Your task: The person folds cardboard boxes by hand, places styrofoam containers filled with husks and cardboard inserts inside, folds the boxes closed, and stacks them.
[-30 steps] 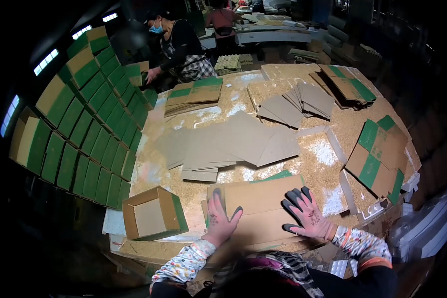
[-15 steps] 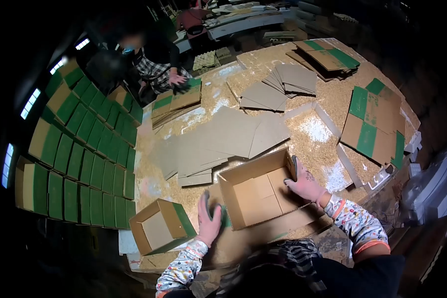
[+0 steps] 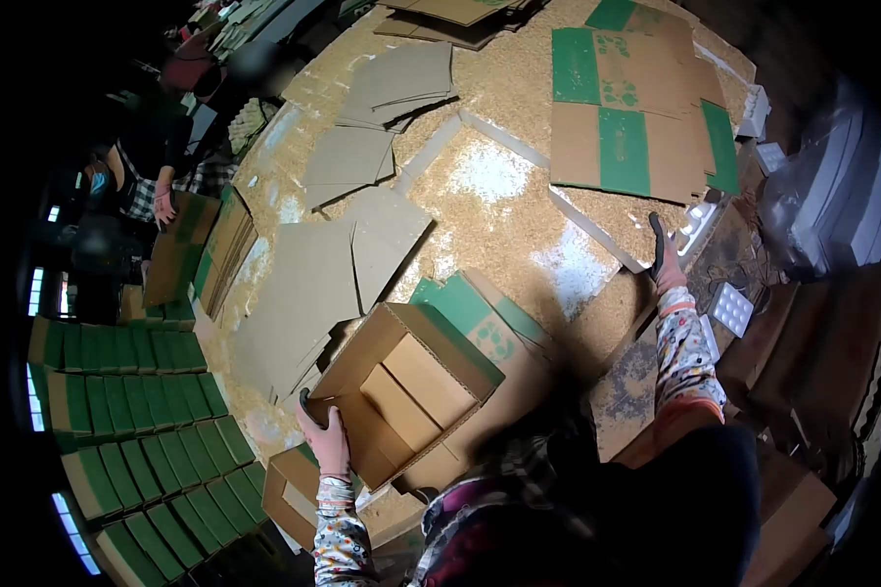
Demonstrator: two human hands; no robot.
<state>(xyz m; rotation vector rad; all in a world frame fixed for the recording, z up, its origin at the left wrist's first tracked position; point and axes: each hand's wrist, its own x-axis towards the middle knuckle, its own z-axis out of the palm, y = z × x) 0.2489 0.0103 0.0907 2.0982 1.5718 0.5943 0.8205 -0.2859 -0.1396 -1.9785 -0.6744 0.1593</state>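
Observation:
An open cardboard box (image 3: 401,386) with a green band stands tilted in view at the table's near side. My left hand (image 3: 326,437), in a pink and black glove, grips its left wall, thumb and fingers on either side of the edge. My right hand (image 3: 665,256) is off the box, over the table's right edge, below the flat green-and-brown cardboard stack (image 3: 622,127). Its fingers point away from me; whether they are apart is hard to see. Beside the box lies flat green-printed cardboard (image 3: 494,338).
Grey cardboard sheets (image 3: 299,284) lie beyond the box. A smaller open box (image 3: 292,494) sits at the near left. Stacked green boxes (image 3: 152,470) line the left side. A co-worker (image 3: 157,166) handles cardboard at the far left. Plastic-wrapped bundles (image 3: 837,196) stand right.
The view has swung right. Flat cardboard under my hands became an open box, now held by my left hand. My right hand has left the box and moved toward the right edge.

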